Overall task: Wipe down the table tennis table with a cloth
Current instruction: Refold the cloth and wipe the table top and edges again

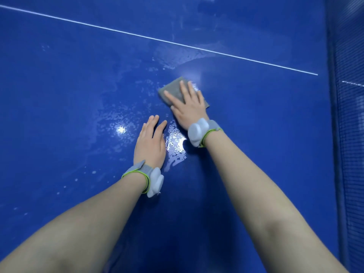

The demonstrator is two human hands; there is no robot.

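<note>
The blue table tennis table fills the view, its surface wet and streaked around the middle. A folded grey cloth lies flat on it. My right hand presses down on the cloth with fingers spread, covering most of it. My left hand rests flat on the wet surface just below and to the left of the cloth, fingers together, holding nothing. Both wrists wear grey bands with white sensors.
A thin white line crosses the table diagonally beyond the cloth. The dark blue net runs along the right side. Water droplets and puddles glisten between my hands.
</note>
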